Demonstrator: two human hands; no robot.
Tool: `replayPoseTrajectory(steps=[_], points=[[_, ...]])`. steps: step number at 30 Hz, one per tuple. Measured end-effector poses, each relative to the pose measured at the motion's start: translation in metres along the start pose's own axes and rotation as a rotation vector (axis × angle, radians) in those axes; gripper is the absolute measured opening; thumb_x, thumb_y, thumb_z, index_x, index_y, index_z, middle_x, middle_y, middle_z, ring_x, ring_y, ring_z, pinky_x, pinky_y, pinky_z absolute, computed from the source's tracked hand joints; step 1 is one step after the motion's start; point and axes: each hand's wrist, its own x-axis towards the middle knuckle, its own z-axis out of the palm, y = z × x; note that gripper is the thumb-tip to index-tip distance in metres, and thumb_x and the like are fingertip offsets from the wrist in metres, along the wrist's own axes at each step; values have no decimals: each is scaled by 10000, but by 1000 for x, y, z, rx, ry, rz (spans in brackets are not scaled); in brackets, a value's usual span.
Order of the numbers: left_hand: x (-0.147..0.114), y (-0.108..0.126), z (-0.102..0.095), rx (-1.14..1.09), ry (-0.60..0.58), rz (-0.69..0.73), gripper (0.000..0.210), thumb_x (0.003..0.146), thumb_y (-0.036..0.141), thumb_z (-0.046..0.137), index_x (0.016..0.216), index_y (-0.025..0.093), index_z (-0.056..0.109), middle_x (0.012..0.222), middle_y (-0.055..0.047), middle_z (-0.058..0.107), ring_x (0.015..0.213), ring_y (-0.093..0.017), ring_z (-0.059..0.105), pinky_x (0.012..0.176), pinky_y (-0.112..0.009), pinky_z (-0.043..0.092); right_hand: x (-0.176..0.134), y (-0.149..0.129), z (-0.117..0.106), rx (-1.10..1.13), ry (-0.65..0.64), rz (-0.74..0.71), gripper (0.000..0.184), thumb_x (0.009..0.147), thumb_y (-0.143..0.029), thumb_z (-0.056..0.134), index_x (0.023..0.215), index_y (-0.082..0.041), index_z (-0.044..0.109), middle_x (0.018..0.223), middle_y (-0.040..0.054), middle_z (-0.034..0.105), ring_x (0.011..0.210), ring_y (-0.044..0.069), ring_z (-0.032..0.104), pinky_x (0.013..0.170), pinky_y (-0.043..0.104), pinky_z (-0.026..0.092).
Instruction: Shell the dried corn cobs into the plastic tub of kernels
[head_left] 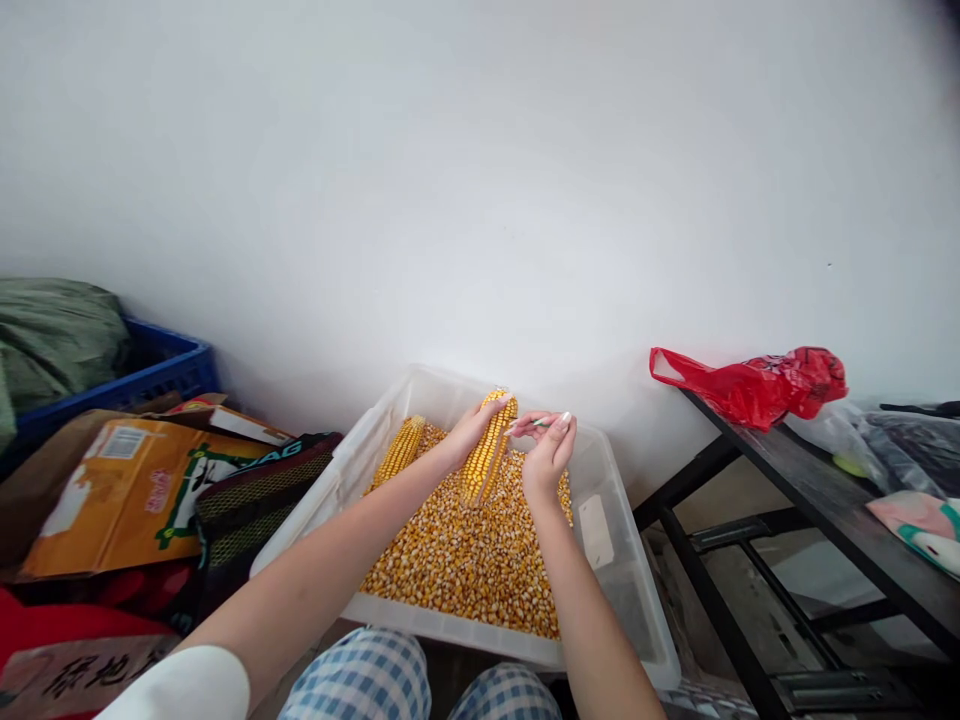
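Note:
An ear of corn (pixel 489 450) is tilted over the bin, its upper part in my left hand (pixel 472 430). A groove bare of kernels runs down its right side. My right hand (pixel 551 455) is closed beside the ear, its fingers pinching a thin tool with a greenish part (pixel 541 421); its kind is too small to tell. Below both hands, loose corn kernels (pixel 465 560) fill much of a translucent plastic bin (pixel 649 620). A second ear of corn (pixel 401 447) lies on the kernels to the left.
Left of the bin lie an orange cardboard box (pixel 135 490), a dark mesh bag (pixel 262 500) and a blue crate (pixel 169 365). On the right, a black table (pixel 825 480) carries a red plastic bag (pixel 765 385). A white wall (pixel 480 200) rises behind the bin.

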Motion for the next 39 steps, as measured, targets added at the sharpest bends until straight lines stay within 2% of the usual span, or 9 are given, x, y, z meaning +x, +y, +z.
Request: replayPoseTrajectory(steps=[4, 9, 14, 21, 28, 30, 34, 39], points=[[0, -1, 0, 38, 1, 26, 440, 712, 558, 547, 859, 144, 566, 675, -33, 586, 541, -142, 570, 513, -284, 496, -1, 1, 1, 3, 20, -10, 242, 912, -380, 241, 781, -203, 343, 630, -32, 554, 483, 87, 553, 509, 244, 477], [-4, 0, 2, 86, 27, 29, 453, 708, 559, 545, 910, 153, 561, 734, -41, 612, 620, -172, 594, 562, -295, 489, -5, 10, 0, -58, 38, -46, 234, 916, -361, 236, 776, -205, 341, 614, -32, 553, 488, 91, 553, 514, 245, 470], [-7, 1, 7, 85, 33, 79, 376, 711, 518, 565, 779, 148, 554, 663, -5, 578, 632, -145, 567, 608, -253, 460, -8, 17, -1, -192, -2, -81, 266, 910, -369, 262, 748, -192, 377, 607, -24, 552, 506, 84, 547, 560, 244, 462], [-6, 2, 4, 92, -41, -8, 401, 715, 547, 534, 817, 160, 562, 658, -24, 597, 589, -171, 582, 578, -302, 480, -1, 9, 1, -40, 41, 77, 268, 897, -416, 256, 757, -205, 342, 582, -49, 535, 430, 70, 507, 446, 200, 429], [-5, 6, -2, 296, -3, 142, 386, 703, 504, 579, 865, 153, 587, 694, -15, 601, 608, -145, 568, 581, -245, 463, 5, 10, -2, 52, 73, 238, 303, 869, -489, 267, 776, -209, 338, 525, -67, 519, 372, 75, 479, 404, 197, 412], [-4, 5, -3, 276, -1, 104, 409, 705, 518, 571, 906, 162, 576, 709, -20, 594, 607, -154, 568, 552, -256, 470, 7, 9, -3, 60, 82, 255, 320, 863, -505, 265, 774, -207, 339, 516, -68, 520, 365, 77, 478, 402, 199, 412], [-3, 2, -5, 156, 4, -15, 453, 704, 558, 551, 950, 178, 554, 700, -21, 569, 626, -185, 576, 532, -313, 500, 10, 3, -4, 75, 123, 179, 322, 862, -510, 258, 784, -208, 340, 551, -61, 537, 410, 80, 512, 442, 211, 438], [-2, 2, -4, 130, -5, -29, 456, 697, 571, 550, 925, 176, 565, 681, -17, 566, 595, -169, 560, 528, -322, 508, 11, -2, -3, 74, 98, 160, 316, 867, -503, 248, 797, -208, 337, 571, -49, 551, 430, 89, 535, 471, 230, 455]])
